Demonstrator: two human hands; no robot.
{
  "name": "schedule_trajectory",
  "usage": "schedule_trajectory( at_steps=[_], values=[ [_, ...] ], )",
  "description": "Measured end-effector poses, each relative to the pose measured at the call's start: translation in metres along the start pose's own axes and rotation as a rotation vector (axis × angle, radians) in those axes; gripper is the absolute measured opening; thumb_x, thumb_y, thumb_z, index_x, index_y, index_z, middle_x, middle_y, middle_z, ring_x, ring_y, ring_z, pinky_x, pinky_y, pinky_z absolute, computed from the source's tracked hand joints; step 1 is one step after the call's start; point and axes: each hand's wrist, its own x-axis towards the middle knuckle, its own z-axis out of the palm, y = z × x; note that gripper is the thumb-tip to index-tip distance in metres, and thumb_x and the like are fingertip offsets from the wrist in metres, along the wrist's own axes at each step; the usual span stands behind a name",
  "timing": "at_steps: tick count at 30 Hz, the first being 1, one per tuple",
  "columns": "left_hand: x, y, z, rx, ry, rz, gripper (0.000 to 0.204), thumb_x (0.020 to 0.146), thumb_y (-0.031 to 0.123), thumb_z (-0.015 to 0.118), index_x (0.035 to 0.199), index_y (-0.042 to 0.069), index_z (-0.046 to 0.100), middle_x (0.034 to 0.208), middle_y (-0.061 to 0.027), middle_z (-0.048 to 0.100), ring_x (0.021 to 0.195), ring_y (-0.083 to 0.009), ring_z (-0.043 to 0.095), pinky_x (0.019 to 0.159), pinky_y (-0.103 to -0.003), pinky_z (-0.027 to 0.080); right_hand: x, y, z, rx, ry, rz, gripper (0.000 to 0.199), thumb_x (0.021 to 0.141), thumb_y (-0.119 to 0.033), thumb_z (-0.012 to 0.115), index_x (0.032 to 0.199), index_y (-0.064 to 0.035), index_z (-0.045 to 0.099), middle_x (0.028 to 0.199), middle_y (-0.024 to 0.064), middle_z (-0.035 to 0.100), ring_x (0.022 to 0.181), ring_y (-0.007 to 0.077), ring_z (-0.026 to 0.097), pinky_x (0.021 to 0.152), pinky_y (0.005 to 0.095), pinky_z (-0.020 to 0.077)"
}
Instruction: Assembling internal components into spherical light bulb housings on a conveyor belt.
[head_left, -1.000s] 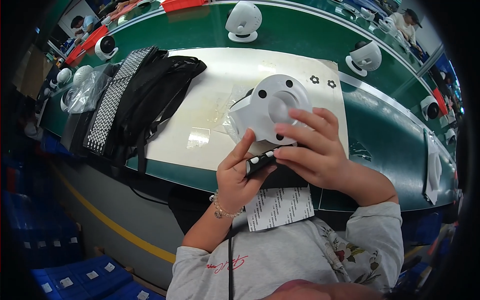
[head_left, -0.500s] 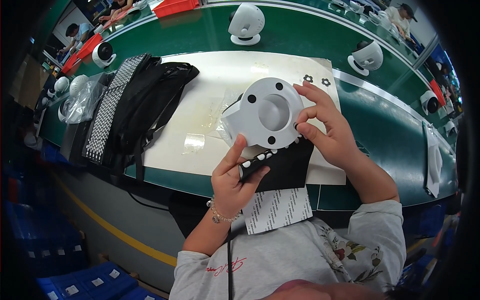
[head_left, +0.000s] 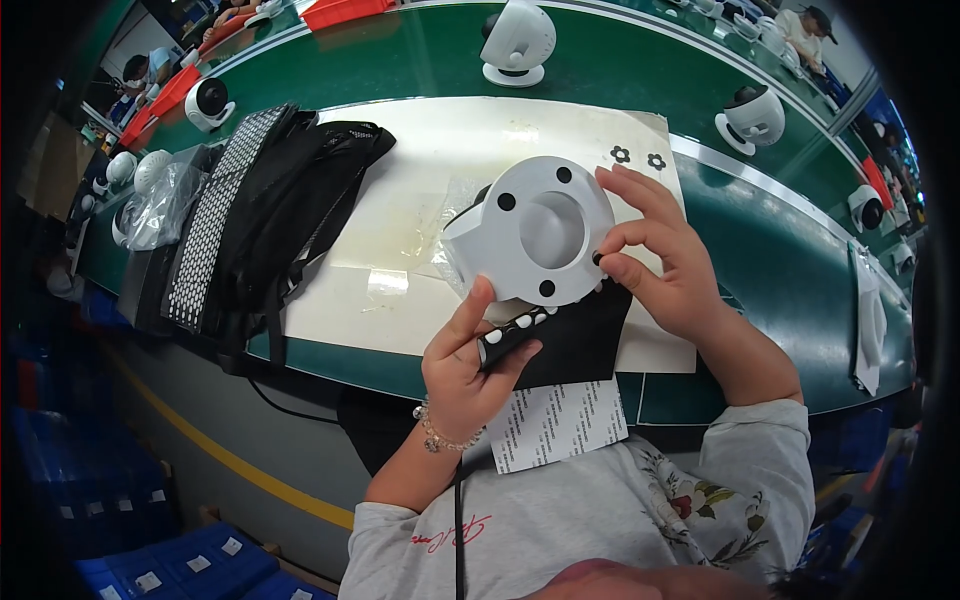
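Observation:
A white camera (head_left: 478, 254) lies with its round base turned up over the board. Three black round pads (head_left: 506, 202) sit on the base's ring. My left hand (head_left: 467, 365) is closed on a curled black sheet of stick-on pads (head_left: 575, 345) with a row of white round spots along its bent edge. One of that hand's fingers rests against the camera's underside. Between thumb and forefinger, my right hand (head_left: 670, 270) pinches a small black round pad (head_left: 597, 258) at the right rim of the base. Its other fingers are raised.
A black mesh bag (head_left: 290, 210) and clear plastic wrap (head_left: 162, 210) are at left. More white cameras (head_left: 518, 45) stand along the green belt (head_left: 420, 60) beyond the pale board (head_left: 380, 200). Printed backing paper (head_left: 558, 425) hangs toward my lap. Other people work farther off.
The cameras at the back and right have shifted right along the belt. The held camera has moved slightly right and down. My right hand still pinches the pad, now slightly lower.

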Motion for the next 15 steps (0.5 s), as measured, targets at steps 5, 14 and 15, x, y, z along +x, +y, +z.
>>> schedule_trajectory(
  at_steps=[5,14,15],
  values=[
    [0.002,0.000,0.000,-0.018,0.011,-0.007,0.019,0.064,-0.002,0.071,0.079,-0.006,0.060,0.126,-0.0182,0.043,0.082,-0.0186,0.062,0.070,-0.024,0.047,-0.001,0.017,-0.011,-0.572,-0.004,-0.548,0.019,0.079,-0.025,0.059,0.080,-0.0065,0.064,0.113,0.0126,0.053,0.110,0.0322,0.043,0.092,0.0401,0.0328],
    [0.001,0.004,-0.003,-0.004,-0.068,-0.040,0.019,0.062,0.000,0.073,0.075,-0.005,0.059,0.127,-0.0211,0.041,0.083,-0.0214,0.061,0.060,-0.024,0.048,0.061,-0.011,0.000,-0.321,-0.104,-0.229,0.040,0.079,-0.029,0.057,0.111,-0.0047,0.051,0.109,0.0139,0.050,0.104,0.0286,0.044,0.089,0.0350,0.0335],
    [-0.002,0.002,-0.002,-0.015,-0.078,-0.026,0.019,0.062,0.000,0.073,0.075,-0.005,0.059,0.127,-0.0211,0.041,0.083,-0.0214,0.061,0.060,-0.024,0.048,0.064,-0.011,0.000,-0.276,-0.210,-0.204,0.037,0.078,-0.024,0.059,0.109,-0.0049,0.053,0.105,0.0132,0.051,0.102,0.0277,0.045,0.087,0.0345,0.0351]
  ],
)
